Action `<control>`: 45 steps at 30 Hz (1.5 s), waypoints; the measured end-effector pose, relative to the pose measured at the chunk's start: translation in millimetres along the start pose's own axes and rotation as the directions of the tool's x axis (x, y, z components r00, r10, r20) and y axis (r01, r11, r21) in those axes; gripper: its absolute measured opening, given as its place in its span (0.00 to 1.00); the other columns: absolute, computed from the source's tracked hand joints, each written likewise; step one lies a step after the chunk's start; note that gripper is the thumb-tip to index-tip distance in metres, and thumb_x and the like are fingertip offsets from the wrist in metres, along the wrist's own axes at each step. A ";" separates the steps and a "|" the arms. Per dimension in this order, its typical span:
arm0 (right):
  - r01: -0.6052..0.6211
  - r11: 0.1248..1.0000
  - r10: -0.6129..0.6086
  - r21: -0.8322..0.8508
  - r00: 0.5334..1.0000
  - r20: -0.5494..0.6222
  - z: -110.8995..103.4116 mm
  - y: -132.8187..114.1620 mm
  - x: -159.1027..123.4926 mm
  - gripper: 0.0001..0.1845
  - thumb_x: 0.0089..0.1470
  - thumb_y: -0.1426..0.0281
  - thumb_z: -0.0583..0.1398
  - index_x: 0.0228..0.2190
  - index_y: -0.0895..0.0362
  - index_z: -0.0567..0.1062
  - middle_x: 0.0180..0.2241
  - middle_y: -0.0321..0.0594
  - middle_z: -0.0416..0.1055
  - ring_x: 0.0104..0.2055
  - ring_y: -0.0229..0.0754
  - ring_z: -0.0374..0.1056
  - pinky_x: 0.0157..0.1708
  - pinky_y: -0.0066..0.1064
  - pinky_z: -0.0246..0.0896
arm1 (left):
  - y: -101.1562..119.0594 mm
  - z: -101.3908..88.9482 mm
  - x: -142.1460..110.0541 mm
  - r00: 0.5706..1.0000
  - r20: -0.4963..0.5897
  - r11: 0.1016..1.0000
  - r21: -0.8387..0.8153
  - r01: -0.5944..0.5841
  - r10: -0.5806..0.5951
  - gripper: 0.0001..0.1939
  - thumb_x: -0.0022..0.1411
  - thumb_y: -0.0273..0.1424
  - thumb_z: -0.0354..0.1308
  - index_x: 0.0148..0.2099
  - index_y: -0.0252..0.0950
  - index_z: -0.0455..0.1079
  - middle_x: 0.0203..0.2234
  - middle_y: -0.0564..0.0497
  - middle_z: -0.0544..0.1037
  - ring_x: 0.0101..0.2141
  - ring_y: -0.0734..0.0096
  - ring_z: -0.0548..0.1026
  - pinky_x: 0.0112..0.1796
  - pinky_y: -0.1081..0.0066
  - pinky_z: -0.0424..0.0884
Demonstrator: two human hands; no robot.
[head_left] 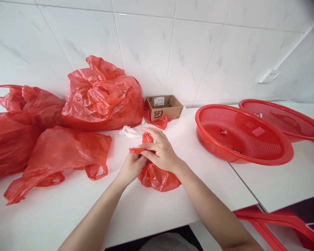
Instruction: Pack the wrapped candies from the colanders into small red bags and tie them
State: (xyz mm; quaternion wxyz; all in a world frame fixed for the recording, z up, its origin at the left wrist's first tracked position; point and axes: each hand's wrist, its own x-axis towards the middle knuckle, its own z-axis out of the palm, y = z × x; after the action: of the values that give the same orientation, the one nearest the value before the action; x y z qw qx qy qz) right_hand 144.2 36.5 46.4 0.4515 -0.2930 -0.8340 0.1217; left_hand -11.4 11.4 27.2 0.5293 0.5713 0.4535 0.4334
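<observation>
A small red plastic bag lies on the white table in front of me. My left hand grips its twisted top from the left. My right hand is closed over the same top, pinching a red strip that sticks out to the left. Both hands touch each other above the bag's bulging body.
Several larger red plastic bags are piled at the left and back. A small open cardboard box stands by the tiled wall, with white crumpled material near it. Two red perforated baskets sit on the right. A red stool shows below.
</observation>
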 end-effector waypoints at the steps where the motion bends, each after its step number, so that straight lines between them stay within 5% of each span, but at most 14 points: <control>1: -0.007 1.000 0.006 -0.029 1.000 -0.004 3.4 0.7 1.1 0.10 0.61 0.68 0.59 0.34 0.53 0.82 0.60 0.44 0.64 0.63 0.49 0.57 0.62 0.45 0.52 | 1.9 0.0 -2.1 0.998 0.057 1.000 -0.002 0.019 -0.019 0.13 0.60 0.35 0.58 0.26 0.34 0.66 0.19 0.56 0.67 0.21 0.76 0.64 0.25 0.74 0.60; 5: -0.158 0.987 0.158 0.001 0.987 0.015 8.1 5.0 1.3 0.16 0.62 0.66 0.58 0.24 0.57 0.75 0.38 0.43 0.73 0.40 0.41 0.69 0.42 0.35 0.64 | 7.0 0.4 -6.7 0.964 0.258 0.994 -0.063 0.086 -0.067 0.09 0.58 0.35 0.62 0.33 0.34 0.73 0.27 0.50 0.76 0.30 0.67 0.74 0.35 0.68 0.70; 7: -0.255 0.966 0.250 0.050 0.964 0.089 5.3 3.9 1.4 0.22 0.61 0.61 0.58 0.19 0.56 0.68 0.25 0.35 0.66 0.27 0.35 0.62 0.29 0.30 0.58 | 6.6 1.9 -7.0 0.957 0.277 0.989 -0.094 0.113 -0.083 0.11 0.57 0.37 0.64 0.33 0.34 0.73 0.27 0.50 0.76 0.31 0.65 0.75 0.36 0.67 0.71; 10: -0.370 0.923 0.355 0.108 0.925 0.133 -3.9 2.7 4.2 0.22 0.60 0.57 0.59 0.20 0.56 0.65 0.19 0.29 0.59 0.21 0.32 0.54 0.24 0.28 0.50 | 4.9 4.6 -7.1 0.971 0.221 0.985 -0.124 0.121 -0.092 0.16 0.59 0.42 0.63 0.28 0.34 0.70 0.23 0.52 0.74 0.26 0.70 0.73 0.30 0.70 0.69; 17: -0.444 0.814 0.532 0.373 0.829 -0.173 -44.0 2.3 11.2 0.12 0.58 0.58 0.61 0.36 0.53 0.69 0.18 0.25 0.55 0.20 0.32 0.48 0.23 0.28 0.47 | 5.7 -3.0 -5.9 0.993 0.096 0.985 -0.152 0.076 -0.062 0.18 0.64 0.46 0.56 0.34 0.35 0.73 0.26 0.52 0.76 0.26 0.73 0.73 0.31 0.72 0.70; 19: -0.452 0.786 0.544 0.422 0.830 -0.124 -45.9 -0.8 8.3 0.17 0.56 0.57 0.63 0.42 0.53 0.70 0.20 0.26 0.56 0.22 0.33 0.53 0.25 0.28 0.52 | 7.1 -5.5 -6.4 0.996 0.081 0.990 -0.131 0.055 -0.044 0.17 0.63 0.46 0.58 0.36 0.36 0.75 0.26 0.53 0.75 0.26 0.74 0.72 0.30 0.74 0.69; 21: -0.490 0.724 0.533 0.486 0.844 0.058 -39.2 -3.0 3.7 0.22 0.53 0.56 0.65 0.46 0.53 0.70 0.24 0.29 0.63 0.27 0.35 0.60 0.30 0.29 0.57 | 9.5 -5.8 -7.8 0.996 0.082 0.994 -0.101 0.029 -0.021 0.17 0.61 0.45 0.61 0.32 0.35 0.75 0.21 0.55 0.71 0.23 0.77 0.68 0.27 0.76 0.66; 23: -0.524 0.638 0.490 0.564 0.841 0.227 -29.4 -4.3 -0.4 0.20 0.53 0.55 0.65 0.41 0.55 0.73 0.28 0.34 0.68 0.29 0.36 0.63 0.32 0.30 0.60 | 12.6 -5.0 -9.5 0.995 0.100 0.997 -0.070 0.008 -0.001 0.18 0.59 0.44 0.63 0.27 0.35 0.73 0.16 0.57 0.65 0.20 0.78 0.64 0.26 0.76 0.64; 25: -0.503 0.601 0.488 0.621 0.846 0.213 -23.3 -7.1 -2.4 0.15 0.55 0.56 0.63 0.31 0.56 0.74 0.26 0.34 0.68 0.27 0.34 0.62 0.29 0.29 0.60 | 15.1 -4.8 -10.6 0.993 0.118 0.999 -0.049 -0.020 0.026 0.19 0.60 0.44 0.62 0.25 0.35 0.73 0.15 0.57 0.65 0.21 0.77 0.64 0.27 0.75 0.65; 29: -0.420 0.666 0.554 0.617 0.832 -0.033 -28.8 -27.0 -5.7 0.13 0.56 0.61 0.63 0.27 0.55 0.70 0.20 0.30 0.64 0.24 0.33 0.60 0.26 0.27 0.57 | 15.2 -11.1 -9.8 0.990 0.121 0.997 -0.033 -0.067 0.071 0.18 0.64 0.44 0.58 0.29 0.37 0.77 0.23 0.52 0.75 0.28 0.71 0.72 0.37 0.71 0.70; 33: -0.413 0.767 0.498 0.492 0.866 -0.049 -33.7 -54.0 -21.5 0.10 0.59 0.62 0.61 0.28 0.54 0.70 0.23 0.32 0.67 0.26 0.35 0.62 0.29 0.29 0.60 | 9.7 -23.4 -6.3 0.991 0.109 0.987 -0.148 -0.067 0.084 0.11 0.61 0.39 0.63 0.41 0.39 0.80 0.36 0.47 0.81 0.39 0.62 0.77 0.47 0.64 0.71; 36: -0.440 0.791 0.496 0.425 0.868 -0.024 -30.9 -58.3 -38.1 0.11 0.60 0.63 0.59 0.28 0.54 0.69 0.23 0.32 0.64 0.26 0.35 0.60 0.28 0.29 0.58 | 7.3 -28.8 -5.1 0.985 0.082 0.971 -0.202 -0.130 0.149 0.08 0.58 0.34 0.66 0.41 0.41 0.81 0.40 0.47 0.81 0.44 0.62 0.77 0.51 0.64 0.70; 40: -0.532 0.738 0.550 0.416 0.831 0.087 -32.1 -46.6 -50.4 0.13 0.61 0.62 0.57 0.26 0.54 0.67 0.23 0.32 0.62 0.26 0.36 0.60 0.28 0.29 0.56 | 9.4 -26.5 -7.5 0.973 0.099 0.967 -0.168 -0.189 0.208 0.02 0.58 0.31 0.66 0.34 0.39 0.77 0.37 0.50 0.79 0.38 0.69 0.76 0.40 0.71 0.72; 45: -0.481 0.802 0.538 0.355 0.839 -0.079 -31.2 -32.1 -44.3 0.08 0.61 0.63 0.57 0.36 0.53 0.73 0.38 0.39 0.73 0.39 0.40 0.67 0.38 0.32 0.62 | 9.3 -21.1 -8.4 0.969 0.134 0.968 -0.170 -0.183 0.206 0.09 0.55 0.32 0.68 0.32 0.36 0.71 0.33 0.50 0.76 0.32 0.71 0.75 0.30 0.73 0.70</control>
State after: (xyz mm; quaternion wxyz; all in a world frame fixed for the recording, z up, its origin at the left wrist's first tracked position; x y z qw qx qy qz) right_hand 176.4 -17.6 48.8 0.5151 -0.4391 -0.6495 0.3465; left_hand -33.2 7.5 37.7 0.5600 0.6009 0.3185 0.4731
